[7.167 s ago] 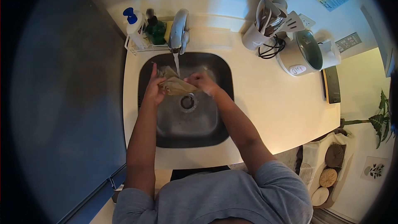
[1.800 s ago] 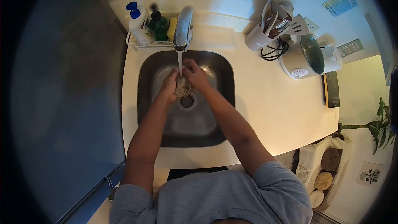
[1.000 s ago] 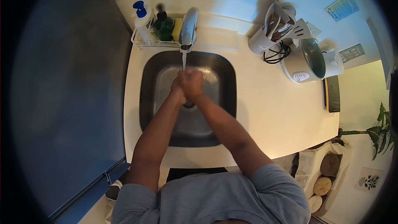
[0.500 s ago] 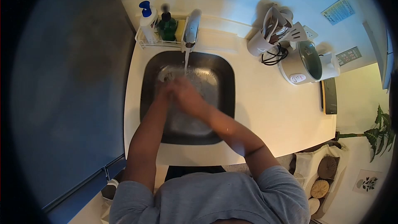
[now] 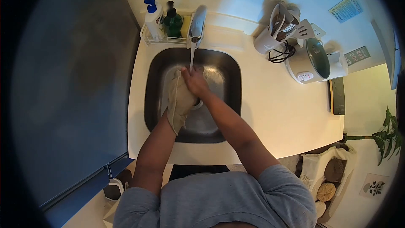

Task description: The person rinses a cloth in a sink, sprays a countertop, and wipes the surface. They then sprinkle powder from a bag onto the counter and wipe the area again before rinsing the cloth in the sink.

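Left of the frame's centre, a cloth [image 5: 179, 98] hides the left hand; its fingers' state I cannot tell. The right hand [image 5: 195, 82] touches the cloth, finger grip unclear.

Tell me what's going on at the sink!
A person in a grey top is handling what looks like a beige cloth over the sink. The cloth lies over the left hand, so that hand's grip can't be made out. The right hand is at the cloth's upper end, where running water falls from the tap.
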